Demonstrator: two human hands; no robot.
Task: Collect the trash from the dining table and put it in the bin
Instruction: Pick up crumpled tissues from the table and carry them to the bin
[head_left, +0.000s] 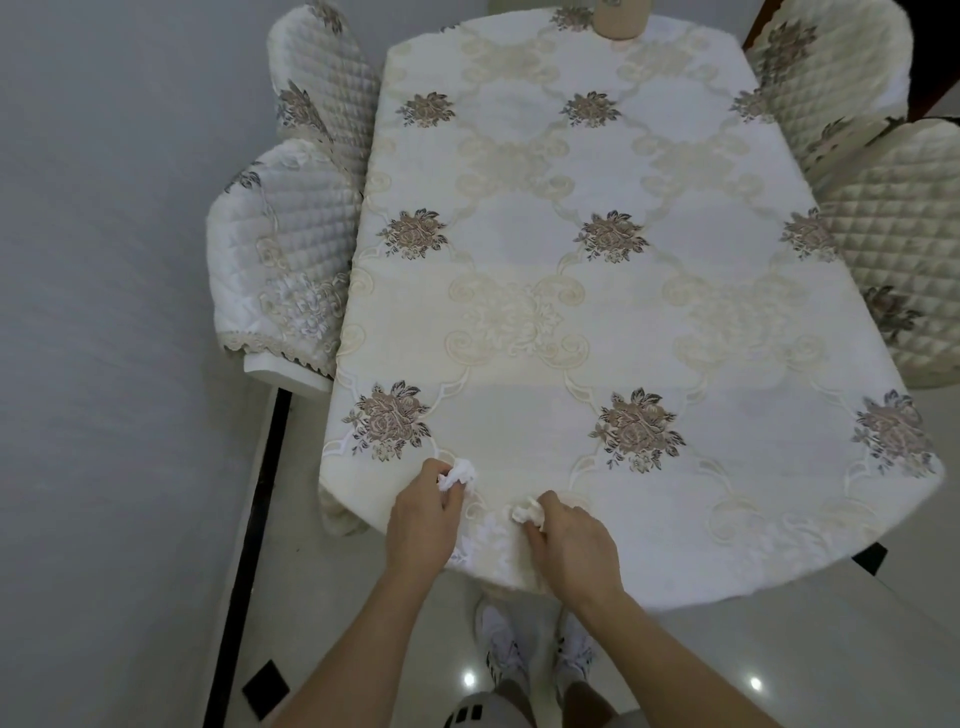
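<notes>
The dining table (597, 291) carries a cream cloth with brown flower motifs. Both of my hands rest at its near edge. My left hand (423, 514) is closed around a crumpled white tissue (460, 474) that sticks out past the fingertips. A second crumpled tissue (525, 512), slightly cream, is pinched in the fingers of my right hand (569, 540). Both tissues sit just above the cloth. No bin is in view.
Quilted cream chairs stand along the left side (280, 249) and the right side (893, 244) of the table. A beige object (621, 18) stands at the far end. A grey wall runs along the left. My white shoes (535, 649) stand on glossy floor tiles.
</notes>
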